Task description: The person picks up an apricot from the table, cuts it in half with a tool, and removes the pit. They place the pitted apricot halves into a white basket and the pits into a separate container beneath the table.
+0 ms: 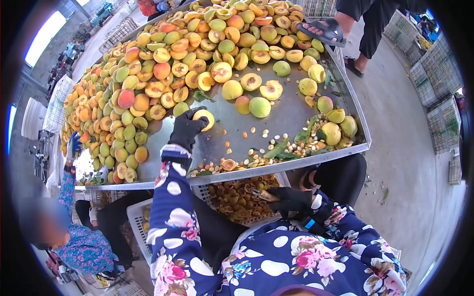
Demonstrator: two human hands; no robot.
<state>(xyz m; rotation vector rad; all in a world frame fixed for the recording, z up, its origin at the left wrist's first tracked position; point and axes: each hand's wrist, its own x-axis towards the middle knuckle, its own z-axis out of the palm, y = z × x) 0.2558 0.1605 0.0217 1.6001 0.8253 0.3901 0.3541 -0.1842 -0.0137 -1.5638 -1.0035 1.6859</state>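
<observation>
My left hand (188, 129), in a black glove, is over the metal table and grips a peach half (204, 119), its yellow cut edge showing. Loose peaches lie just beyond it, with a green leaf (203, 96) near the fingers. Lower down, my right hand (292, 201), also black-gloved, is closed round a small hand tool (265, 195) with a tan handle and a metal end. That tool is over a white crate (201, 191) of brown and yellow peach scraps (237, 197), below the table edge.
A big heap of whole and halved peaches (163, 71) covers the table's far and left parts. White kernels (296, 148) and leaves lie along the metal rim (316, 160). A co-worker (84, 246) sits at left; a sandalled foot (323, 30) is at the far edge. Crates (439, 84) stand right.
</observation>
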